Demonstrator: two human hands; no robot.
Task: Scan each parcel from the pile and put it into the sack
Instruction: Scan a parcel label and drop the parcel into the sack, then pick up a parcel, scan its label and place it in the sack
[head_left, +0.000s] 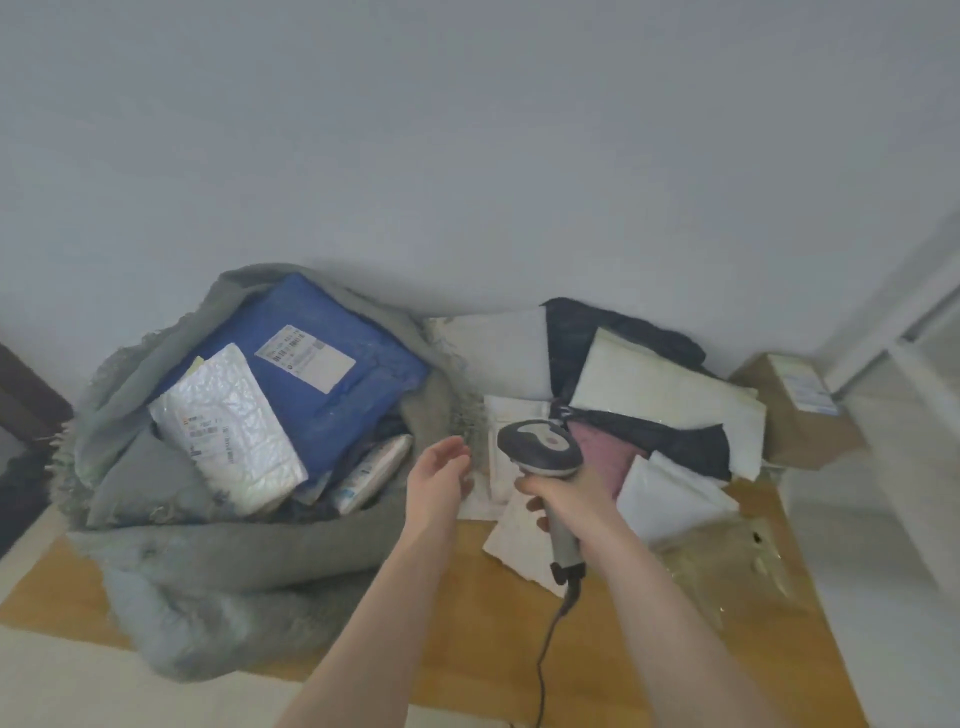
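A grey woven sack (234, 571) lies open at the left of the wooden table. Inside it rest a blue parcel (332, 384) with a white label and a silver bubble mailer (234, 436). To its right is a pile of parcels (649, 410) in white, black and pink wrapping. My right hand (566, 493) grips a grey corded barcode scanner (540, 441), its head over the pile's near left edge. My left hand (441, 473) hovers empty, fingers relaxed, between the sack's rim and the pile, just above a white parcel (498, 467).
A brown cardboard box (800, 415) stands at the far right against the wall. A clear plastic bag (737, 566) lies on the table (493, 649) at the near right. The scanner's cable (545, 654) trails toward me. A white wall runs behind everything.
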